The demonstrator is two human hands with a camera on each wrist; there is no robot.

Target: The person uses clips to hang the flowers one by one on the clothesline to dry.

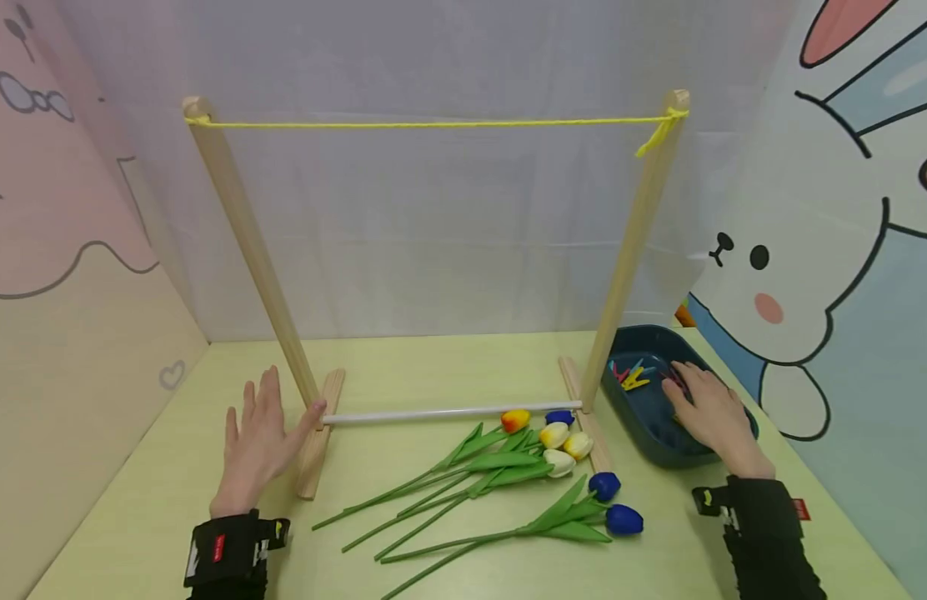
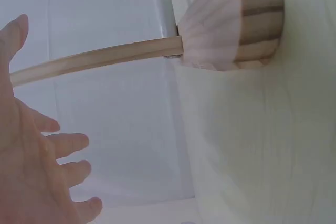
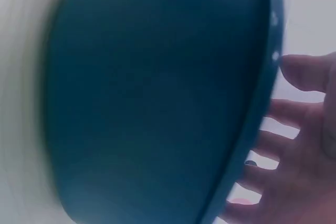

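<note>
No words or numbers can be read in any view. The red tag (image 1: 219, 547) on the left wrist strap (image 1: 227, 550) carries small white marks too tiny to make out, and the red tag (image 1: 800, 509) on the right sleeve (image 1: 771, 533) is equally unreadable.

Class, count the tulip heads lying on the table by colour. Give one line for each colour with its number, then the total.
Blue tulips: 3
Yellow tulips: 2
White tulip: 1
Orange-and-yellow tulip: 1
Total: 7 tulip heads
</note>
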